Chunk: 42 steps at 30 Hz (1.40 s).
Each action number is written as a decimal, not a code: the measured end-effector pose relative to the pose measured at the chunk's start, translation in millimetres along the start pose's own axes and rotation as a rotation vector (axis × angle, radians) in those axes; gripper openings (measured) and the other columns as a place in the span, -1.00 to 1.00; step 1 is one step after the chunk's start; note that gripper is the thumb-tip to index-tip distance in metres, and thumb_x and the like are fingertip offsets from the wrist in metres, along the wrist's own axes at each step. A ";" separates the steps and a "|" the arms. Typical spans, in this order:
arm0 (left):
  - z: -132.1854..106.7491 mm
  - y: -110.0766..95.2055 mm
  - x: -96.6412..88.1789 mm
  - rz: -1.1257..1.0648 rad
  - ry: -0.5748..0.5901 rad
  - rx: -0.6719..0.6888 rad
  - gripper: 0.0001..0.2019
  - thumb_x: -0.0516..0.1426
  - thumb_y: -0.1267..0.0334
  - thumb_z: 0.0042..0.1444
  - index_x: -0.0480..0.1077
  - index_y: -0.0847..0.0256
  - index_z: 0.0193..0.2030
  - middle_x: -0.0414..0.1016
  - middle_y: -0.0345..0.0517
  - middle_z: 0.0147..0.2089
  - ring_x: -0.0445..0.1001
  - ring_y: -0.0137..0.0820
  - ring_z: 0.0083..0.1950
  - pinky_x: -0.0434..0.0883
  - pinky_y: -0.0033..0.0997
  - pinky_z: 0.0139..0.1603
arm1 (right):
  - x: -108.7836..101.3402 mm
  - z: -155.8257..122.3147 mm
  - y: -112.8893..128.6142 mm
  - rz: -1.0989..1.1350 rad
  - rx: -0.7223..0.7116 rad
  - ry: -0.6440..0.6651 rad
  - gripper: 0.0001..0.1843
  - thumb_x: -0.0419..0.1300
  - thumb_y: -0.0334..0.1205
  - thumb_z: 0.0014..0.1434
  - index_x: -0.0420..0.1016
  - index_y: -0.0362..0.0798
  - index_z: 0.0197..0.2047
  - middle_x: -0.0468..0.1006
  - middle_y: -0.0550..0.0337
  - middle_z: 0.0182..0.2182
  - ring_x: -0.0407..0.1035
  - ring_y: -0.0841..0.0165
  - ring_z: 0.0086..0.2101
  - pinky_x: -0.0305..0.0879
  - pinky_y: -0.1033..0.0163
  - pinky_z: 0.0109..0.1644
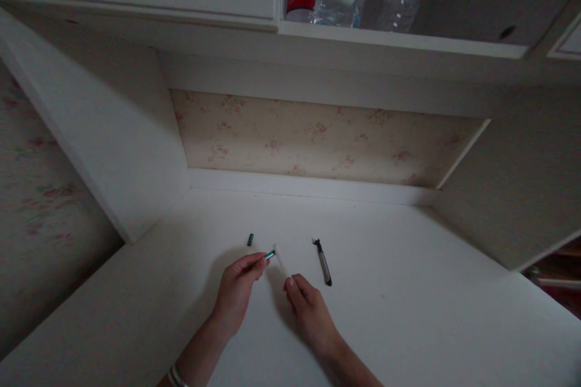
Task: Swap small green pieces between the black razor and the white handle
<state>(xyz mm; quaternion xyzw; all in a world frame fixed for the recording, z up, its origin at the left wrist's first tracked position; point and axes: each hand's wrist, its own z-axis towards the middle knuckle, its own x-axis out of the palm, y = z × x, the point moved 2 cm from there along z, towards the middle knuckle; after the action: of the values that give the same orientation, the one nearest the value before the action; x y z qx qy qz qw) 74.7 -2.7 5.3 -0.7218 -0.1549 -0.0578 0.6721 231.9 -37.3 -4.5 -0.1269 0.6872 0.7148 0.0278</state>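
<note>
White pen barrel point(281, 259) | right hand point(308, 305) fingers gripping its lower end | left hand point(238, 287) fingertips pinching green piece point(270, 254) beside barrel tip

Two bare forearms enter from the bottom centre of the frame, no sleeves in view on either. Left hand point(236, 290) sits lower centre-left, right hand point(311, 311) lower centre-right; both bare, no gloves, no rings that can be made out. Left wrist wears a thin pale bracelet point(176, 377), looks like two or three light bands stacked, at the bottom edge of the frame. Right wrist and forearm bare, nothing worn. Nails short, plain as far as visible. Dim light; finer detail too dark to tell.
</note>
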 end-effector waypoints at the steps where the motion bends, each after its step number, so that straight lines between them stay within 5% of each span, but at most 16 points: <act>1: 0.1 -0.1 0.2 -0.005 0.006 -0.003 -0.67 0.32 0.12 -0.15 0.57 0.26 -0.25 0.60 -0.03 -0.30 0.43 -0.34 -0.25 0.29 -0.40 -0.21 | 0.4 0.0 0.0 -0.005 0.004 0.016 -0.55 -0.10 0.14 0.27 0.29 -0.04 -0.40 0.15 0.34 -0.58 0.04 0.45 -0.54 -0.02 0.35 -0.48; 4: 1.0 0.2 0.8 -0.024 0.032 -0.002 -0.69 0.31 0.13 -0.13 0.57 0.25 -0.24 0.60 -0.01 -0.28 0.45 -0.31 -0.21 0.30 -0.36 -0.16 | 2.4 -0.6 -0.1 -0.014 0.009 0.080 -0.55 -0.09 0.15 0.26 0.31 -0.04 -0.40 0.16 0.35 -0.59 0.05 0.45 -0.55 -0.02 0.35 -0.48; 8: 2.0 1.4 -0.6 -0.031 -0.012 0.001 -0.66 0.33 0.13 -0.16 0.57 0.27 -0.24 0.60 0.02 -0.27 0.47 -0.28 -0.20 0.31 -0.33 -0.14 | -0.1 -0.9 1.2 -0.016 0.017 -0.015 -0.55 -0.10 0.14 0.27 0.31 -0.04 -0.39 0.17 0.34 -0.58 0.06 0.44 -0.54 -0.01 0.35 -0.47; 12: 2.1 2.9 -0.3 -0.059 0.009 0.001 -0.66 0.33 0.14 -0.18 0.57 0.27 -0.24 0.60 0.01 -0.27 0.48 -0.26 -0.19 0.32 -0.31 -0.10 | 1.0 -1.2 2.4 -0.041 -0.009 0.073 -0.56 -0.08 0.12 0.27 0.33 -0.05 -0.39 0.16 0.35 -0.59 0.05 0.45 -0.54 -0.02 0.35 -0.47; 16: 1.3 3.1 -0.6 -0.087 -0.021 -0.015 -0.67 0.35 0.14 -0.21 0.57 0.27 -0.27 0.60 0.00 -0.29 0.48 -0.26 -0.18 0.32 -0.30 -0.08 | 0.0 -0.4 -0.8 0.010 0.013 -0.004 -0.55 -0.10 0.14 0.27 0.28 -0.05 -0.41 0.13 0.36 -0.59 0.03 0.46 -0.54 -0.04 0.35 -0.49; 20: -0.3 0.7 1.6 -0.101 0.028 -0.019 -0.70 0.33 0.16 -0.17 0.57 0.25 -0.28 0.60 -0.02 -0.27 0.47 -0.29 -0.18 0.32 -0.33 -0.10 | 2.0 -0.6 -0.3 -0.002 -0.011 0.075 -0.56 -0.08 0.13 0.27 0.30 -0.05 -0.39 0.17 0.34 -0.57 0.05 0.45 -0.53 -0.02 0.36 -0.48; 24: -1.0 0.4 1.7 -0.095 -0.013 -0.016 -0.71 0.34 0.16 -0.18 0.56 0.25 -0.30 0.59 -0.04 -0.30 0.45 -0.32 -0.20 0.30 -0.39 -0.15 | -0.1 -1.5 3.7 -0.001 -0.002 -0.006 -0.55 -0.10 0.14 0.27 0.26 -0.04 -0.41 0.17 0.33 -0.56 0.06 0.44 -0.52 0.01 0.35 -0.47; 27: -1.3 1.8 2.4 -0.104 -0.011 -0.018 -0.71 0.34 0.16 -0.19 0.56 0.26 -0.30 0.58 -0.07 -0.34 0.43 -0.38 -0.29 0.30 -0.42 -0.24 | 0.8 -2.2 7.1 -0.035 -0.047 0.049 -0.56 -0.09 0.12 0.27 0.28 -0.05 -0.41 0.21 0.31 -0.55 0.10 0.43 -0.49 0.06 0.35 -0.42; 32: -1.8 0.2 3.3 -0.160 -0.015 -0.030 -0.72 0.36 0.18 -0.21 0.56 0.26 -0.33 0.59 -0.06 -0.32 0.46 -0.32 -0.20 0.31 -0.37 -0.10 | 0.3 -2.6 6.9 -0.083 -0.060 -0.027 -0.57 -0.12 0.09 0.29 0.28 -0.05 -0.40 0.24 0.30 -0.53 0.13 0.42 -0.47 0.06 0.35 -0.39; 36: -1.5 -2.1 3.3 -0.156 0.004 -0.032 -0.71 0.36 0.19 -0.22 0.57 0.27 -0.32 0.59 -0.08 -0.36 0.47 -0.32 -0.22 0.32 -0.36 -0.10 | 2.4 -4.0 6.8 -0.138 -0.104 0.036 -0.57 -0.12 0.07 0.30 0.32 -0.06 -0.37 0.31 0.28 -0.51 0.19 0.41 -0.45 0.08 0.34 -0.37; 39: -0.8 -1.9 2.5 -0.147 -0.013 -0.030 -0.70 0.36 0.19 -0.23 0.57 0.27 -0.31 0.60 -0.05 -0.32 0.48 -0.30 -0.19 0.32 -0.34 -0.08 | -0.5 -4.7 7.6 -0.174 -0.097 -0.079 -0.57 -0.14 0.06 0.32 0.31 -0.05 -0.38 0.34 0.27 -0.51 0.21 0.40 -0.45 0.09 0.33 -0.36; 42: -0.6 -1.6 2.8 -0.135 -0.026 -0.039 -0.67 0.37 0.16 -0.25 0.57 0.27 -0.31 0.60 -0.04 -0.32 0.48 -0.29 -0.20 0.33 -0.34 -0.11 | 0.1 -4.9 9.2 -0.197 -0.132 -0.028 -0.58 -0.13 0.04 0.32 0.35 -0.05 -0.35 0.38 0.24 -0.49 0.25 0.39 -0.44 0.10 0.33 -0.35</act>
<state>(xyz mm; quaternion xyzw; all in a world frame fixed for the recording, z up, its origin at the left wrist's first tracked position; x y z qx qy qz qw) 76.9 -2.8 7.7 -0.7232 -0.2105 -0.0965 0.6506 230.5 -42.7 4.3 -0.1855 0.6223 0.7540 0.0989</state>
